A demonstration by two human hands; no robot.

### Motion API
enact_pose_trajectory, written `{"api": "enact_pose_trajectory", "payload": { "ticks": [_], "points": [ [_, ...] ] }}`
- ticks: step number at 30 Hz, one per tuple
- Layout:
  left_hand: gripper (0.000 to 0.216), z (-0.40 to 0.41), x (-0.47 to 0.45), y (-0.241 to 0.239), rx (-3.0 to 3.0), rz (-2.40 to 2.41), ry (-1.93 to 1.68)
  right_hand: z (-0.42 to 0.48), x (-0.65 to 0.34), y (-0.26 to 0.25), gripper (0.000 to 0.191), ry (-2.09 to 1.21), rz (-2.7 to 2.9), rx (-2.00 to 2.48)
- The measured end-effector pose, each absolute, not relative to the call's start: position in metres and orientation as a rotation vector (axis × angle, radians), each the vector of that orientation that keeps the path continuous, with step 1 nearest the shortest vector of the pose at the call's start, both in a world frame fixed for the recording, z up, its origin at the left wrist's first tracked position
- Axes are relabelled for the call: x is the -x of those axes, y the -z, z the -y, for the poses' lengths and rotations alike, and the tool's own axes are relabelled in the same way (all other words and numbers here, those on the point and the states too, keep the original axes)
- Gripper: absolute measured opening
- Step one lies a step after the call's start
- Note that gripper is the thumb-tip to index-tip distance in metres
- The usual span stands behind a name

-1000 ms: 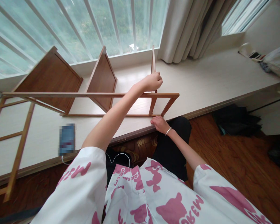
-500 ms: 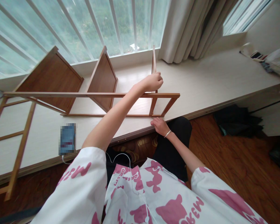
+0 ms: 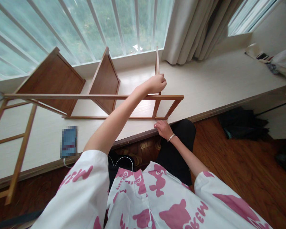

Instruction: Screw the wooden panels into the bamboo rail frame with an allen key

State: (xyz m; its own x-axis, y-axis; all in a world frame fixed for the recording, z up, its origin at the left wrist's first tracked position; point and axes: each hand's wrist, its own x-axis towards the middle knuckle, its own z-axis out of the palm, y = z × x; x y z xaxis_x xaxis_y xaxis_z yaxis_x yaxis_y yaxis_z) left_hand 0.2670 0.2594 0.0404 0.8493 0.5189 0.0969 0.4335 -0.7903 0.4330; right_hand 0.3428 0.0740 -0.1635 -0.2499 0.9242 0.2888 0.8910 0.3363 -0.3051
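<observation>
A brown wooden shelf rack (image 3: 78,96) lies on its side on the white window ledge, its boards standing upright. My left arm reaches over the top rail, and my left hand (image 3: 158,83) is closed round the edge of the rightmost shelf board (image 3: 157,62). The board shows nearly edge-on, and its lower part is partly hidden behind the rail. Below, my right hand (image 3: 164,129), with a bracelet at the wrist, has its fingers pinched together just under the lower rail (image 3: 143,118). Whatever those fingertips hold is too small to make out.
A second wooden frame (image 3: 26,130) leans off the ledge at left. A blurred-out phone (image 3: 69,142) with a white cable lies near the ledge's front. A curtain (image 3: 188,31) hangs by the barred window. Dark bags (image 3: 243,123) rest on the wooden floor at right.
</observation>
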Motion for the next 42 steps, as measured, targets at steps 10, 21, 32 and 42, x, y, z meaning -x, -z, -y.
{"api": "enact_pose_trajectory", "payload": {
  "ticks": [10, 21, 32, 42],
  "points": [
    [0.028, -0.257, -0.266, -0.043, -2.621, -0.692, -0.304, -0.070, -0.342, 0.165, 0.022, -0.105, 2.122, 1.607],
    [0.028, -0.256, -0.267, -0.042, -2.630, -0.686, -0.304, -0.069, -0.338, 0.168, 0.022, -0.091, 2.075, 1.635],
    [0.029, -0.257, -0.266, -0.042, -2.648, -0.686, -0.297, -0.070, -0.332, 0.162, 0.024, -0.056, 2.070, 1.613],
    [0.029, -0.255, -0.265, -0.044, -2.632, -0.698, -0.283, -0.064, -0.326, 0.171, 0.022, -0.197, 1.759, 1.670]
  ]
}}
